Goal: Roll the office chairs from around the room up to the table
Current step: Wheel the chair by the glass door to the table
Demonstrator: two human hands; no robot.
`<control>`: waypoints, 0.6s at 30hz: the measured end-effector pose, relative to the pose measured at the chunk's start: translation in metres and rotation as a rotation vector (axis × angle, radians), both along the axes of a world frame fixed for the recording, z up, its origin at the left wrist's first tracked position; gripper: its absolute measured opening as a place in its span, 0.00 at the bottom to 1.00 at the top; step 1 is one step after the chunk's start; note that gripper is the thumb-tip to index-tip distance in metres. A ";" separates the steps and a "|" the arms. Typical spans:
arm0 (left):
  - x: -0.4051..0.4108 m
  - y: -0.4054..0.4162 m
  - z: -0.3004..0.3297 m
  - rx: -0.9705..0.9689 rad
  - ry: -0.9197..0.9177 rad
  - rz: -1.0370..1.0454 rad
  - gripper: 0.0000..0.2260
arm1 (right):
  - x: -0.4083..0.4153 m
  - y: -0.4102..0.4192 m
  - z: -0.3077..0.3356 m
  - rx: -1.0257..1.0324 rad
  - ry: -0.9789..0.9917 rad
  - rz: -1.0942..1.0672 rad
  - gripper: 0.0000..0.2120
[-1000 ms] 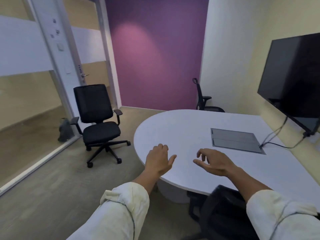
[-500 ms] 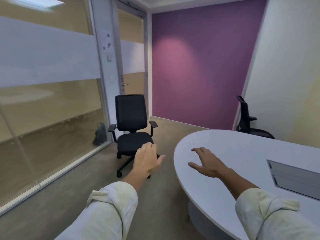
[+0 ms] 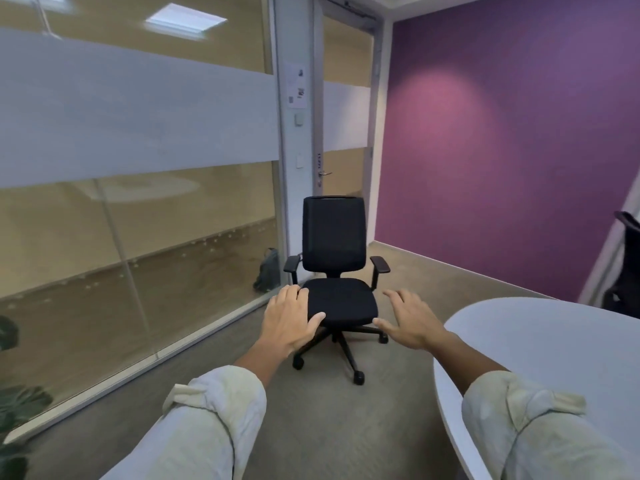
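Our left hand [image 3: 289, 318] | our right hand [image 3: 410, 322] | both spread, empty | office chair [image 3: 337, 271] ahead, apart from table [image 3: 554, 344].

Head view, forward-down, facing chair [image 3: 336, 271] near.

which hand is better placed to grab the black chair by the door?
Marginally the left hand: it overlaps the office chair seat's edge in view. The right hand hangs between chair and table. Both open, neither touching.
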State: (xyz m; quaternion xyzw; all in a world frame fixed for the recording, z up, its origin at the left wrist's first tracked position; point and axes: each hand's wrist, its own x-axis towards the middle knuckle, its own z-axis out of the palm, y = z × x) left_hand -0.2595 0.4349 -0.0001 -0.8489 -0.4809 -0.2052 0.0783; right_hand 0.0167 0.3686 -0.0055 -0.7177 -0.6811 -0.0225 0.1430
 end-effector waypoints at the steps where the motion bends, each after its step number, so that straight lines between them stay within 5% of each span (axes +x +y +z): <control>1: -0.003 0.018 0.005 -0.015 0.005 0.008 0.27 | 0.000 0.025 0.007 0.012 0.010 0.022 0.37; 4: 0.011 0.133 0.022 0.018 -0.012 0.124 0.27 | 0.020 0.179 0.032 0.010 0.006 0.063 0.37; 18: 0.004 0.273 0.013 -0.018 -0.004 0.154 0.28 | 0.009 0.336 0.027 0.036 0.173 -0.032 0.38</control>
